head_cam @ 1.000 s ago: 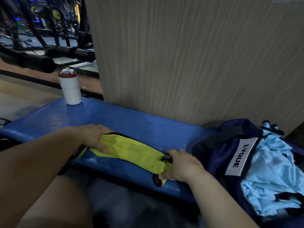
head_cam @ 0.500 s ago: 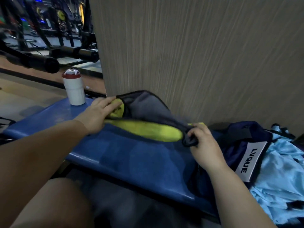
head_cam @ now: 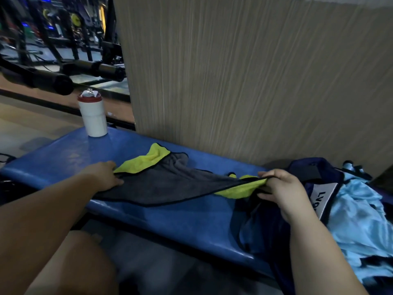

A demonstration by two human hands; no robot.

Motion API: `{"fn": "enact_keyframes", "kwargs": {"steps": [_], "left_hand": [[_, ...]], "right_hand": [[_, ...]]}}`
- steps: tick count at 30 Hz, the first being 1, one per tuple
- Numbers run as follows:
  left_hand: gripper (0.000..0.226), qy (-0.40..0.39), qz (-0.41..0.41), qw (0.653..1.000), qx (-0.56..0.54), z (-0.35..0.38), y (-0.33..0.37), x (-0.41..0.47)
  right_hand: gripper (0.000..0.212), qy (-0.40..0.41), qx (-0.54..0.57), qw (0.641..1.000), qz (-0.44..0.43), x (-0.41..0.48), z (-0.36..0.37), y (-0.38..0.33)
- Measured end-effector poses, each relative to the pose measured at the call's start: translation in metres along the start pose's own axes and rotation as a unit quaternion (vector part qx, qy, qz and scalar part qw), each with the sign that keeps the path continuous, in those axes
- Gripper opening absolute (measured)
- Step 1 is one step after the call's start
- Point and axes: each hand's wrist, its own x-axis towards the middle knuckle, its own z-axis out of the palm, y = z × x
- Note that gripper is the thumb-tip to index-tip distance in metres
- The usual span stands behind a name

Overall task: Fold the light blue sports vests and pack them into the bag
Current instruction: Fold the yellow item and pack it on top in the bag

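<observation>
Positions are read off a dial centred on the blue padded bench (head_cam: pixel 170 216).

At ten o'clock, on the bench's far left corner, a white cylindrical tumbler with a red lid (head_cam: pixel 93 116) stands upright. Beyond it, at eleven o'clock, black padded gym machine bars (head_cam: pixel 53 81) are in view.

At nine o'clock the person's left hand (head_cam: pixel 102 175) lies low on the bench top, its fingers curled onto the left edge of a grey microfibre towel (head_cam: pixel 170 184) with a yellow reverse and black trim. The towel is stretched across the centre with the grey face up and one yellow corner turned over at twelve o'clock. A beige wood-grain wall panel (head_cam: pixel 255 81) runs behind the bench.

At three o'clock the right hand (head_cam: pixel 280 188) pinches the towel's right edge between thumb and curled fingers, with the yellow side showing beneath.

At four o'clock a navy fabric bag (head_cam: pixel 297 220) with a white lettered label rests on the bench's right end. The light blue sports vests (head_cam: pixel 357 220) lie in a crumpled, unfolded heap at the far right, touching the bag. Whether they lie inside it or on it cannot be told.
</observation>
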Motion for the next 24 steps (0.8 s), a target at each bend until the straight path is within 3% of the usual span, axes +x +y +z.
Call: {"fn": "enact_keyframes", "kwargs": {"steps": [2,5,7,9,12,15,17,20,24], "left_hand": [[0.040,0.010,-0.018,0.999,-0.048,-0.001,-0.002,-0.002],[0.033,0.004,-0.037,0.976,-0.213,-0.007,0.002,-0.004],[0.023,-0.011,-0.055,0.924,-0.378,-0.020,0.017,-0.014],[0.014,-0.063,-0.071,0.842,-0.530,-0.037,0.041,-0.028],[0.012,-0.156,-0.013,0.770,-0.618,-0.057,0.079,-0.046],[0.018,-0.207,0.071,0.772,-0.597,-0.060,0.112,-0.061],[0.019,-0.221,0.111,0.775,-0.581,-0.056,0.132,-0.073],[0.023,-0.218,0.144,0.779,-0.570,-0.045,0.158,-0.087],[0.045,-0.261,0.180,0.764,-0.563,-0.038,0.183,-0.112]], "right_hand": [[0.036,0.042,0.079,0.996,-0.030,-0.002,-0.004,-0.005],[0.043,0.097,0.152,0.981,-0.077,-0.003,-0.015,-0.009],[0.048,0.093,0.136,0.979,-0.116,-0.004,-0.019,-0.010],[0.045,0.052,0.092,0.983,-0.150,-0.007,-0.020,-0.011],[0.029,-0.036,-0.016,0.980,-0.193,-0.020,-0.014,-0.018],[0.039,-0.095,-0.074,0.961,-0.248,-0.033,-0.002,-0.026],[0.034,-0.131,-0.109,0.940,-0.295,-0.041,0.008,-0.031],[0.024,-0.163,-0.173,0.901,-0.362,-0.051,0.019,-0.038],[0.028,-0.167,-0.200,0.870,-0.419,-0.061,0.029,-0.041]]}}
